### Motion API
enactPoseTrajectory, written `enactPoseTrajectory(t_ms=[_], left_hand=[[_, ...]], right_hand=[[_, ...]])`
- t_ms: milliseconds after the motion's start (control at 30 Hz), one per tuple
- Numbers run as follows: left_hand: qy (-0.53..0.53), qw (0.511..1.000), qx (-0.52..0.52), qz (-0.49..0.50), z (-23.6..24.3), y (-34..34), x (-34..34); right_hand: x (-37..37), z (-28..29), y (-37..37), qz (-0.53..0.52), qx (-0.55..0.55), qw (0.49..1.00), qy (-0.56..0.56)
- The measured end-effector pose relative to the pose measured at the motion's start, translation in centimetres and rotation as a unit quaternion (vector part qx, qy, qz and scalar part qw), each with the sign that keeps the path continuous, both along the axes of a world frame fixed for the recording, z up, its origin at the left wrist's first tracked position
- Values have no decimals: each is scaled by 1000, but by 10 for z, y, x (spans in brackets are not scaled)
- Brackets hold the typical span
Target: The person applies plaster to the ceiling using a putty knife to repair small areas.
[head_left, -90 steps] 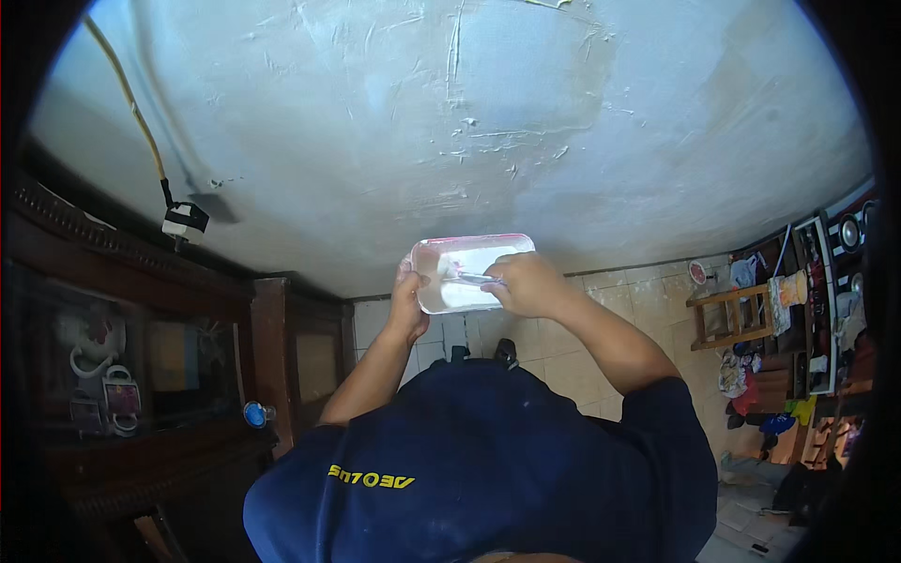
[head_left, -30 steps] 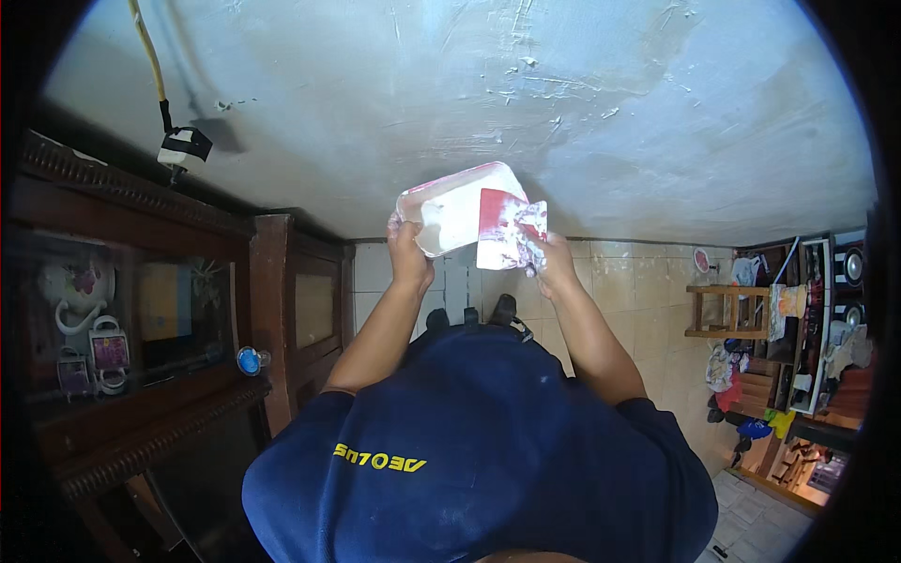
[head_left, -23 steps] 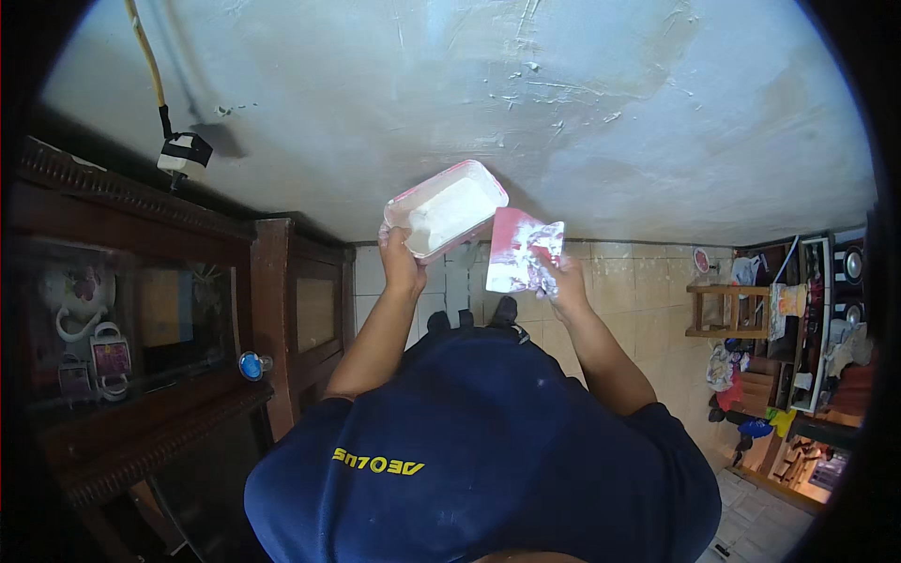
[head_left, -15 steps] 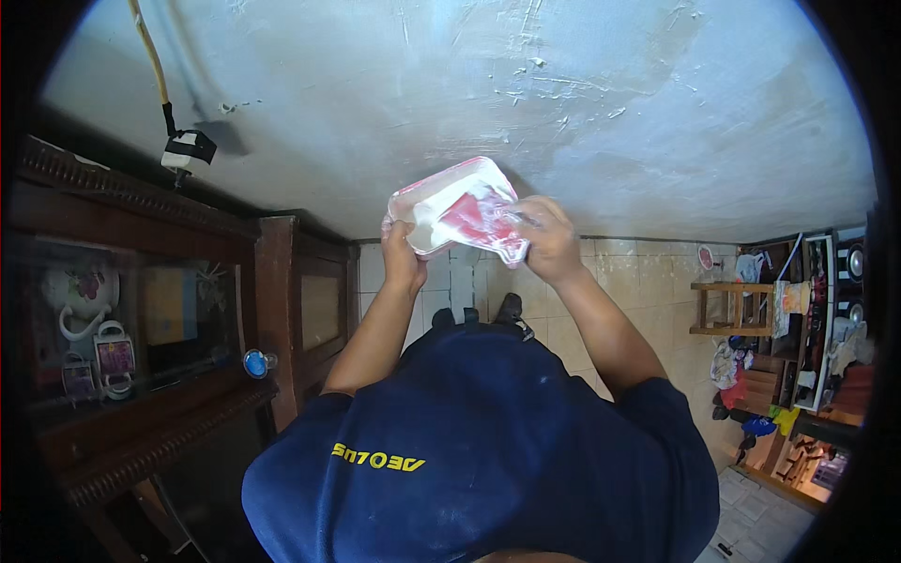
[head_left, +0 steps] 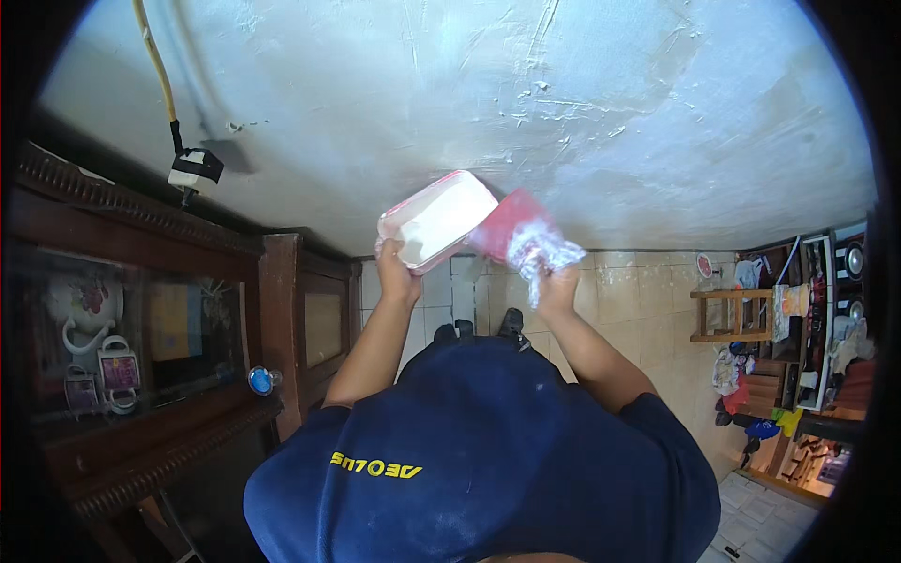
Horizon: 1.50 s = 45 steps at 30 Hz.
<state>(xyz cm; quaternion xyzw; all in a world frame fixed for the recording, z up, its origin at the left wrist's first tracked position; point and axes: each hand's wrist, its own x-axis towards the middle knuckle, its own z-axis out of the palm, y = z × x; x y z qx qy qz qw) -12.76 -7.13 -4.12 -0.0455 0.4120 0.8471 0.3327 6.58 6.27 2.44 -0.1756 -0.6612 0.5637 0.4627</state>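
My left hand [head_left: 398,274] is closed on the near left end of a rectangular pink tub [head_left: 462,246], its inside coated with white paste. To the right of it, my right hand [head_left: 560,289] grips a red flat spreader [head_left: 512,220]. White paste is smeared thickly over the spreader's near part, close to my fingers. The spreader's left edge lies beside the tub's right rim; I cannot tell whether they touch. Both are held up in front of a pale wall [head_left: 601,159] with ridges and smears of white on it.
A dark wooden cabinet [head_left: 280,319] with glass doors stands on the left, with mugs and a teapot inside. A taped power socket [head_left: 195,171] hangs on a cable. A wooden stool [head_left: 734,315] and cluttered shelves are at the right, above a tiled floor [head_left: 638,305].
The red spreader has come out of the tub and moved right, held in my right hand, which shifted nearer to me. The tub has moved slightly left and shows more of its inside.
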Motion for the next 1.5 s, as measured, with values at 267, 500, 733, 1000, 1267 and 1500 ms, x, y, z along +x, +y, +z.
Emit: enactPoseTrajectory(t_ms=[267, 500, 733, 1000, 1267, 1500], left_hand=[[5, 1000, -5, 2, 12, -22, 0], [12, 1000, -9, 6, 12, -33, 3], [52, 998, -33, -11, 4, -37, 4], [50, 998, -25, -24, 0, -30, 9], [19, 999, -25, -15, 5, -28, 16], [37, 999, -22, -20, -9, -35, 15]], right_hand=[[-44, 65, 56, -120, -342, 930, 59], [-53, 73, 61, -63, -347, 935, 26], [-67, 112, 74, -20, -326, 943, 61], [-60, 179, 79, 49, -282, 951, 117], [-49, 259, 73, 58, -90, 981, 161], [-83, 170, 74, 33, -176, 977, 113]])
